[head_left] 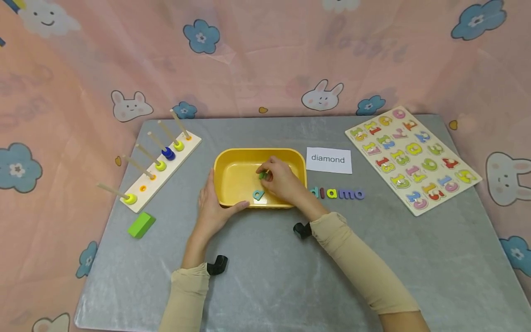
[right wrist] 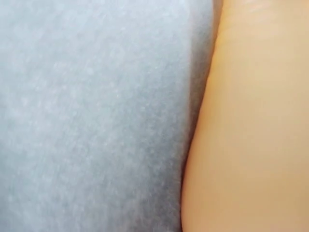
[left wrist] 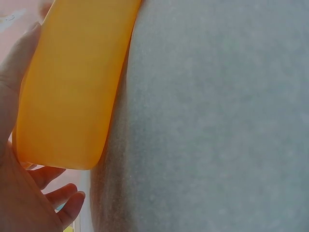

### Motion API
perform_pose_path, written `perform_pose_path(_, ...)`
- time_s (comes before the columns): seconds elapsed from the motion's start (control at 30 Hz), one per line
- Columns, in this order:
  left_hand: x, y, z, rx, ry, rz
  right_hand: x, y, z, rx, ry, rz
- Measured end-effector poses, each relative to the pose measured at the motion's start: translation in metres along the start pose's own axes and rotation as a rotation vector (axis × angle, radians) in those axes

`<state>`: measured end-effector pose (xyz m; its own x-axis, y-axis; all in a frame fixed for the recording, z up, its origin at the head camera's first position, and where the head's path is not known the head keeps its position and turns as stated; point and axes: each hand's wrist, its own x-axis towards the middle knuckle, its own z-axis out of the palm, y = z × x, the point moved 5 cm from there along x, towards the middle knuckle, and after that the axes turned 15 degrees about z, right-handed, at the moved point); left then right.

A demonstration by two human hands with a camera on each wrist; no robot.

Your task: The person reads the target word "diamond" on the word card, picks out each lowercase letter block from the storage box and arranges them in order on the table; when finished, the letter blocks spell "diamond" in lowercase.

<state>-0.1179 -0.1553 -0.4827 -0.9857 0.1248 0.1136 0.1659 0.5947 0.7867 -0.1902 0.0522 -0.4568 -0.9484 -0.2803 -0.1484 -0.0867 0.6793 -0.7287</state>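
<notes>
A yellow tray [head_left: 232,184] stands mid-table. At its front left corner my left hand [head_left: 211,207] grips it, the thumb along the front rim and the fingers by the left side; the left wrist view shows this hand around the tray's wall [left wrist: 72,92]. Over the inside of the tray, my right hand [head_left: 284,182] pinches a small green letter [head_left: 262,175], partly hidden by the fingers. A teal letter [head_left: 258,195] lies on the tray's floor near the front. In the right wrist view only tabletop and a blurred stretch of skin show.
Right of the tray lies a card [head_left: 329,160] reading "diamond", above a row of foam letters [head_left: 346,193] spelling "diamo". Farther right is a number puzzle board [head_left: 408,196]. A peg board [head_left: 138,198] with rings and a green block [head_left: 141,225] are at the left.
</notes>
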Motion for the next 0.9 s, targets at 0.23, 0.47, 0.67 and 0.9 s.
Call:
perform_pose_path(0.23,0.0,-0.001,0.0,0.0,-0.002,-0.003,-0.009,0.005,-0.01,0.12,0.047,0.01)
perform_pose_path(0.47,0.0,0.0,0.0,-0.003,0.003,0.01,-0.028,0.013,-0.034,0.199,0.185,-0.049)
perform_pose_path(0.67,0.0,-0.001,0.001,0.009,0.002,0.019,-0.051,0.036,-0.061,0.171,0.358,-0.083)
perform_pose_path(0.9,0.0,-0.002,0.002,0.006,-0.002,0.015,-0.081,0.072,-0.099,0.107,0.451,0.012)
